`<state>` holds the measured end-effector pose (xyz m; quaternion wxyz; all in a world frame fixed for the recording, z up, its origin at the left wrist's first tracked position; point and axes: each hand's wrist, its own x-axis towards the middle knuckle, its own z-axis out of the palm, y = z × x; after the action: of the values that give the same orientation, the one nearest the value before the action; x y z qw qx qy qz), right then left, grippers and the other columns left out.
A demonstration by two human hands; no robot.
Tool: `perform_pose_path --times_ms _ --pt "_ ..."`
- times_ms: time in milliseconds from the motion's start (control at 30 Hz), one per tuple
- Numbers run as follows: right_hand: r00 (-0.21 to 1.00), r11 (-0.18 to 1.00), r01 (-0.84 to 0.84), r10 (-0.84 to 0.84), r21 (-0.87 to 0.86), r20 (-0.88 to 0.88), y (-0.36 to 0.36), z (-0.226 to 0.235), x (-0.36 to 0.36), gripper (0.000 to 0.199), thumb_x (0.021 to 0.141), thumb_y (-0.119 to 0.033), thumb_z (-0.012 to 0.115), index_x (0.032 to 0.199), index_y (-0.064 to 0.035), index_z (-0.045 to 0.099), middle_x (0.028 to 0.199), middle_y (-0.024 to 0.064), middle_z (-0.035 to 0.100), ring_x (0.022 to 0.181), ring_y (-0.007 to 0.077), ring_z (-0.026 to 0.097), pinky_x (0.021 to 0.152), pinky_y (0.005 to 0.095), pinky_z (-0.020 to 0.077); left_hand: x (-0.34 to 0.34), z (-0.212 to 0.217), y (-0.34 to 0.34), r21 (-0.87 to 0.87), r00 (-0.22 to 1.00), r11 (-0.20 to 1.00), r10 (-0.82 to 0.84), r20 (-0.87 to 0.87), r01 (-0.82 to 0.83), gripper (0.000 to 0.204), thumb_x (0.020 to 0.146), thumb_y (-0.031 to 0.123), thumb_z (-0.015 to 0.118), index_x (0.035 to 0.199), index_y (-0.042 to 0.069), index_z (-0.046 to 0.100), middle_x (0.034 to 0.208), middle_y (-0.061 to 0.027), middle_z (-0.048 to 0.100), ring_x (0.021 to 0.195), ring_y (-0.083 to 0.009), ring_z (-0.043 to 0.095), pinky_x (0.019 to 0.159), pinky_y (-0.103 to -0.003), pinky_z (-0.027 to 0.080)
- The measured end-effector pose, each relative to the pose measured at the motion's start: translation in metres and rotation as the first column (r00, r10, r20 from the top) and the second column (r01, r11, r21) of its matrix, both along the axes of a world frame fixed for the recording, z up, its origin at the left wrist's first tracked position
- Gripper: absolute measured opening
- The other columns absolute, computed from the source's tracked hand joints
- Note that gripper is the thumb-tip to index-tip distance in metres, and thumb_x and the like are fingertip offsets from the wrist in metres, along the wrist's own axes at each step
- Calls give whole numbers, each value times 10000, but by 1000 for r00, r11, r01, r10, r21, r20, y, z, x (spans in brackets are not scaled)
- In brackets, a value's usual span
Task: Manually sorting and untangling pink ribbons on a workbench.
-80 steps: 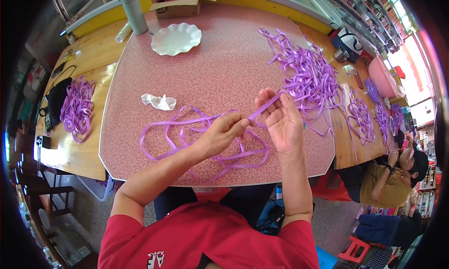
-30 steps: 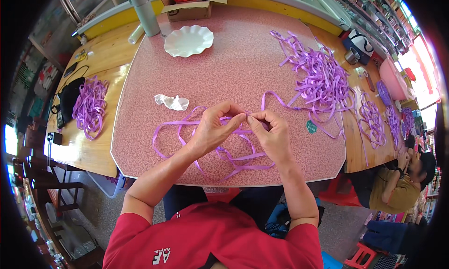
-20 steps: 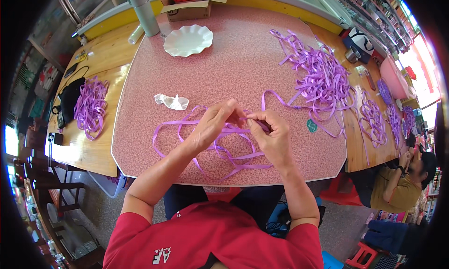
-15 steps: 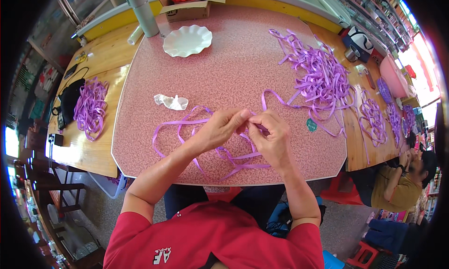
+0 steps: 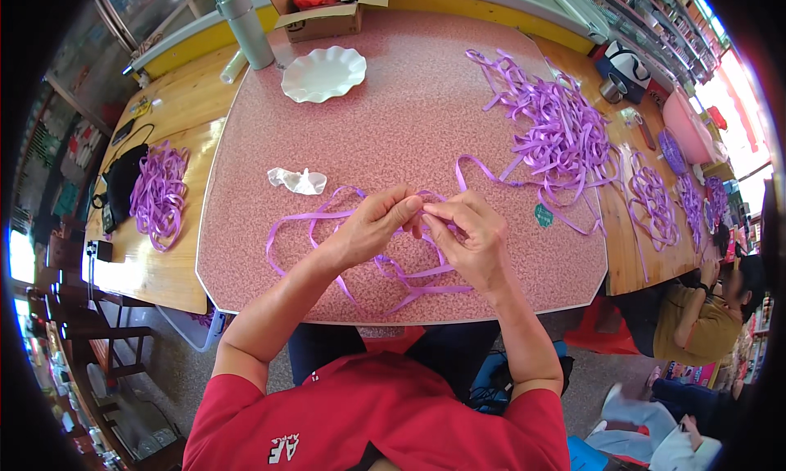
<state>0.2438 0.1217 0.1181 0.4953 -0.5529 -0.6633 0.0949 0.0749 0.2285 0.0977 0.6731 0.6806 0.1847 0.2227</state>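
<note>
While a red shirt [image 5: 385,422] fills the bottom of the frame, two bare forearms rise from it toward the centre, where both hands meet above the pink speckled surface [image 5: 409,119]. The left hand [image 5: 372,225] has its fingers curled, thumb and fingertips pinched on a purple ribbon [image 5: 327,217]. The right hand [image 5: 471,234] faces it, fingertips touching those of the left and likewise gripping the same ribbon, so both are clenched on it at one spot just right of centre. From that pinch the ribbon falls onto the surface in loose loops, running to the left of the hands and below them toward the near edge, with another strand trailing up and to the right.

Just left of the hands, slightly higher, lies a small crumpled white scrap [image 5: 296,180], apart from the ribbon loops. To the right, a small green round tag [image 5: 544,216] sits near the surface's edge. Farther up and right spreads a big tangled heap of purple ribbons [image 5: 548,131]. At the left of the frame, on a wooden bench [image 5: 176,266] beside the surface, rests another purple ribbon bundle [image 5: 157,193] next to a black object [image 5: 121,176]. Toward the top centre sits a white scalloped plate [image 5: 323,72], with a grey cylindrical bottle [image 5: 246,29] and an open cardboard box [image 5: 323,13] beyond it. At the lower right a seated person [image 5: 704,315] is at another wooden bench.
</note>
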Motion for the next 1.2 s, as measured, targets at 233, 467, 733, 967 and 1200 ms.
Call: perform_pose_path --times_ms 233,467,733,967,1200 --pt "999 998 20 -21 57 29 1 -1 -2 223 787 28 745 998 -39 716 870 79 647 750 191 656 622 291 519 -1 -3 2 -96 998 993 -59 29 62 342 1064 338 444 959 39 575 843 -21 582 849 -113 539 797 -274 443" --pt "1000 999 23 -23 44 13 2 0 -2 183 785 39 728 948 -30 682 837 76 624 700 186 643 580 305 503 1 -4 -1 127 993 986 113 -31 -108 377 1071 349 415 1029 14 583 952 -37 594 897 -131 551 830 -307 456" --pt "996 996 77 -79 36 52 2 -3 -1 160 786 45 726 916 -28 667 828 101 621 680 216 639 552 314 492 3 12 -3 724 987 678 162 24 -129 159 871 77 679 1023 34 665 1010 -128 645 983 -319 623 877 -393 479" --pt "995 996 90 -90 15 49 0 -7 0 148 794 40 726 921 -21 681 828 96 621 683 216 637 564 313 493 5 6 -4 642 982 757 186 -35 -121 105 891 69 670 980 17 649 964 -128 654 957 -296 643 826 -385 493" --pt "999 998 42 -40 -39 29 -5 8 3 151 822 29 714 966 -14 704 830 75 627 681 163 616 570 283 475 0 -2 -3 516 972 828 232 40 -219 113 922 112 648 957 14 603 890 -103 594 857 -255 587 778 -360 457"
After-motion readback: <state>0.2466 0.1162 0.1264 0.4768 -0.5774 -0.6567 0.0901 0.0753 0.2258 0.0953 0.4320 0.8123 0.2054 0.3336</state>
